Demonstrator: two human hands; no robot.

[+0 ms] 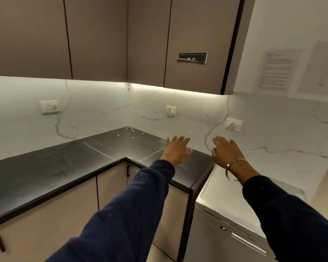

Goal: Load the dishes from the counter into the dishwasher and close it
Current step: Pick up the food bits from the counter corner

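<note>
— At the centre of the frame, what are your hands doing?

— I am stretching both arms forward; my left hand [177, 149] is hovering over the right end of the black counter [68, 167], fingers straight and spread wide, holding nothing; my right hand [226, 151] is hanging just right of it, above the back of the dishwasher [222, 197], fingers relaxed and also carrying nothing; a metal bangle [233, 170] is sitting on that wrist, and dark blue sleeves [121, 214] are covering both forearms.

— Where is the dishwasher lying, and how is its door standing?

— It is filling the lower right of the frame, touching the end of the counter; its door is standing shut, with the handle [248, 244] showing along the front near the bottom right.

— And the dishes?

— I am seeing none on the counter; only a few small pale specks [130, 130] are lying at its far corner, near the middle of the frame.

— What else is showing?

— Brown wall cabinets [95, 38] are filling the top of the frame, one bearing a dark label [192, 58]; under them, white sockets [49, 106] are sitting on the marble backsplash [95, 108]; at the upper right, printed sheets [277, 69] are hanging on the wall, too blurred for me to read.
</note>
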